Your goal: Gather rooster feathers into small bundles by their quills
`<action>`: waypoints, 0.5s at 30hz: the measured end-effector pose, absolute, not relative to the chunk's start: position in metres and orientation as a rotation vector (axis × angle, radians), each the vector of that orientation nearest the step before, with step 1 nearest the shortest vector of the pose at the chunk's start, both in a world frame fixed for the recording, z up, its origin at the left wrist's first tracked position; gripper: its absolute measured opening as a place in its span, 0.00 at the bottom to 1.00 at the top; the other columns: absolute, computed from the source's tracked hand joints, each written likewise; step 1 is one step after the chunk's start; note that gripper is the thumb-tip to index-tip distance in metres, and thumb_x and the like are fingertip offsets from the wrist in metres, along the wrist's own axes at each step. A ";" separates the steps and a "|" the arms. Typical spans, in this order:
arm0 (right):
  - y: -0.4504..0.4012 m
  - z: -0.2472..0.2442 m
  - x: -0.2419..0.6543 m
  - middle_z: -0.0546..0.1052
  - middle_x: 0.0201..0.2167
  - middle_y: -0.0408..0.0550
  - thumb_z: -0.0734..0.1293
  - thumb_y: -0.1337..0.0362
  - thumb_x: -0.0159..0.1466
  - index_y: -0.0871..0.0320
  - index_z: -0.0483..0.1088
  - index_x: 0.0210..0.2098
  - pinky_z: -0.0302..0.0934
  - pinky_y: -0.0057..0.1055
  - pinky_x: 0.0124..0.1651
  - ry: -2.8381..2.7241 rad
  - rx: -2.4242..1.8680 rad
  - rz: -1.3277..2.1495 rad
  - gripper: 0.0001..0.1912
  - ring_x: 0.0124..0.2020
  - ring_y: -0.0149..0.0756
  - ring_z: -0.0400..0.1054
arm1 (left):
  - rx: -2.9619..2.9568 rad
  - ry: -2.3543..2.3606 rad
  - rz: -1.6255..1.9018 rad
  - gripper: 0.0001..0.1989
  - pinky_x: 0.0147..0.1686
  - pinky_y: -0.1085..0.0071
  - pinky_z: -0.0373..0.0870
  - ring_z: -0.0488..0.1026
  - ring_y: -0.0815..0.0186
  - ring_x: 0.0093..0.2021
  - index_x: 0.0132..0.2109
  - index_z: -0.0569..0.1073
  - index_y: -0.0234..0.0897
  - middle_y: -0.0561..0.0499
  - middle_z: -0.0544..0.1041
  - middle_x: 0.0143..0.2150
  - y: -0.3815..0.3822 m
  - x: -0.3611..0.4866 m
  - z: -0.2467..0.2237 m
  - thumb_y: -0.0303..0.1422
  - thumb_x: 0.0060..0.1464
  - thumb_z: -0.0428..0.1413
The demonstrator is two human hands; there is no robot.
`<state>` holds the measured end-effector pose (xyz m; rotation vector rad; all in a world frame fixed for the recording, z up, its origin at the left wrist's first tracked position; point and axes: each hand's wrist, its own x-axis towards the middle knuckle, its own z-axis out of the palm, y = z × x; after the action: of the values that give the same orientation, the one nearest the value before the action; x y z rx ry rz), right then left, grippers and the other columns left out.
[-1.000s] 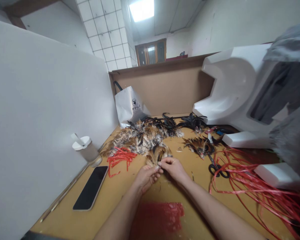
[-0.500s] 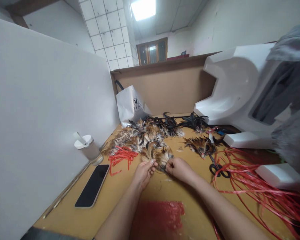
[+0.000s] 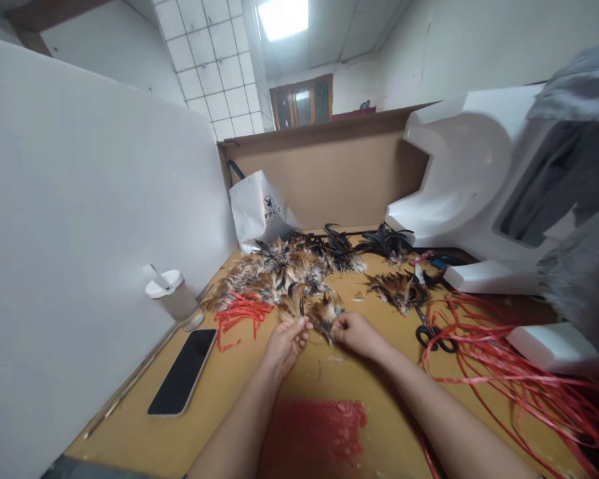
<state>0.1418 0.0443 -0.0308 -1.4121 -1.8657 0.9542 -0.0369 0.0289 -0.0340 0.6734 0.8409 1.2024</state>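
Note:
My left hand (image 3: 286, 342) is closed in a pinch around the base of a few brown and black feathers (image 3: 294, 303), which point up and away from me. To its right, my right hand (image 3: 358, 334) has its fingers pressed together at the edge of a small brown tuft of feathers (image 3: 323, 314) low over the table. Its fingertips partly hide what they grip. Just beyond both hands lies a large heap of brown, grey and black feathers (image 3: 299, 263). Cut red plastic strips (image 3: 244, 311) lie left of my left hand.
A phone (image 3: 183, 372) and a lidded cup (image 3: 174, 299) stand by the white panel at left. Right of my hands are a feather bunch (image 3: 401, 289), black scissors (image 3: 436, 338) and long red strands (image 3: 518, 372). A white bag (image 3: 259, 213) and foam piece (image 3: 459, 173) are behind.
Both hands keep nearly the same place and grip. The tuft by my right hand has shifted slightly left, and the whole view has moved a little.

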 end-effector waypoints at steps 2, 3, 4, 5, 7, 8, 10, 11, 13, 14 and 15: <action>0.048 -0.033 0.144 0.66 0.11 0.39 0.61 0.67 0.47 0.59 0.66 0.19 0.47 0.22 0.18 -1.759 -1.393 1.116 0.03 0.13 0.25 0.55 | 0.670 0.844 1.197 0.08 0.17 0.84 0.58 0.64 0.79 0.18 0.32 0.71 0.28 0.50 0.73 0.26 0.029 -0.037 -0.034 0.29 0.42 0.59; 0.048 -0.034 0.145 0.65 0.10 0.38 0.61 0.66 0.47 0.60 0.65 0.19 0.47 0.22 0.17 -1.713 -1.386 1.183 0.04 0.12 0.24 0.55 | 0.668 0.845 1.194 0.08 0.17 0.84 0.58 0.64 0.79 0.18 0.32 0.71 0.28 0.50 0.73 0.26 0.029 -0.037 -0.034 0.29 0.42 0.58; 0.049 -0.035 0.145 0.65 0.10 0.38 0.61 0.66 0.47 0.60 0.65 0.20 0.47 0.21 0.17 -1.671 -1.376 1.235 0.04 0.12 0.24 0.55 | 0.666 0.849 1.189 0.08 0.17 0.84 0.58 0.64 0.79 0.18 0.32 0.72 0.28 0.50 0.74 0.26 0.029 -0.036 -0.034 0.28 0.43 0.58; 0.049 -0.034 0.145 0.66 0.10 0.39 0.62 0.66 0.47 0.60 0.66 0.20 0.47 0.21 0.16 -1.633 -1.370 1.272 0.04 0.11 0.24 0.55 | 0.664 0.854 1.182 0.07 0.17 0.84 0.58 0.65 0.79 0.18 0.32 0.72 0.28 0.49 0.74 0.26 0.029 -0.036 -0.033 0.28 0.43 0.58; 0.049 -0.033 0.145 0.67 0.10 0.39 0.62 0.65 0.47 0.60 0.66 0.21 0.46 0.20 0.15 -1.561 -1.383 1.315 0.04 0.11 0.23 0.55 | 0.663 0.868 1.162 0.07 0.18 0.83 0.59 0.65 0.78 0.19 0.32 0.72 0.28 0.49 0.74 0.27 0.028 -0.035 -0.033 0.28 0.43 0.58; 0.048 -0.032 0.144 0.67 0.10 0.39 0.62 0.65 0.47 0.60 0.66 0.22 0.46 0.20 0.14 -1.531 -1.392 1.330 0.04 0.10 0.23 0.55 | 0.663 0.872 1.150 0.07 0.18 0.83 0.59 0.66 0.78 0.19 0.32 0.72 0.28 0.48 0.75 0.27 0.027 -0.035 -0.032 0.28 0.43 0.58; 0.048 -0.029 0.144 0.69 0.11 0.39 0.63 0.65 0.47 0.59 0.66 0.22 0.46 0.20 0.13 -1.482 -1.389 1.358 0.04 0.10 0.23 0.56 | 0.669 0.868 1.124 0.07 0.19 0.83 0.60 0.67 0.77 0.20 0.32 0.72 0.28 0.47 0.76 0.29 0.026 -0.033 -0.032 0.28 0.43 0.58; 0.047 -0.028 0.143 0.70 0.12 0.40 0.63 0.65 0.47 0.59 0.65 0.22 0.46 0.19 0.13 -1.465 -1.376 1.374 0.04 0.11 0.23 0.57 | 0.679 0.863 1.110 0.07 0.20 0.82 0.60 0.68 0.77 0.21 0.32 0.72 0.28 0.46 0.76 0.30 0.025 -0.033 -0.032 0.29 0.43 0.58; 0.046 -0.026 0.142 0.72 0.15 0.41 0.63 0.65 0.47 0.60 0.65 0.22 0.47 0.19 0.14 -1.447 -1.338 1.409 0.04 0.12 0.24 0.60 | 0.712 0.851 1.078 0.08 0.20 0.82 0.61 0.69 0.76 0.22 0.32 0.72 0.28 0.44 0.76 0.32 0.023 -0.032 -0.032 0.30 0.43 0.58; 0.046 -0.025 0.142 0.72 0.16 0.41 0.63 0.66 0.46 0.60 0.64 0.22 0.47 0.19 0.14 -1.441 -1.325 1.423 0.04 0.12 0.24 0.60 | 0.730 0.846 1.063 0.09 0.21 0.82 0.61 0.69 0.76 0.23 0.32 0.73 0.28 0.43 0.76 0.34 0.023 -0.031 -0.033 0.30 0.43 0.58; 0.045 -0.025 0.141 0.72 0.17 0.41 0.63 0.66 0.46 0.60 0.64 0.22 0.48 0.19 0.14 -1.440 -1.318 1.433 0.04 0.13 0.24 0.60 | 0.745 0.839 1.052 0.09 0.21 0.82 0.62 0.69 0.76 0.23 0.33 0.73 0.27 0.42 0.76 0.35 0.022 -0.031 -0.033 0.30 0.43 0.58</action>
<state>0.1413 0.0453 -0.0245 -1.3183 -1.4400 1.4328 -0.0311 0.0221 -0.0328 0.7451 0.8391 1.0515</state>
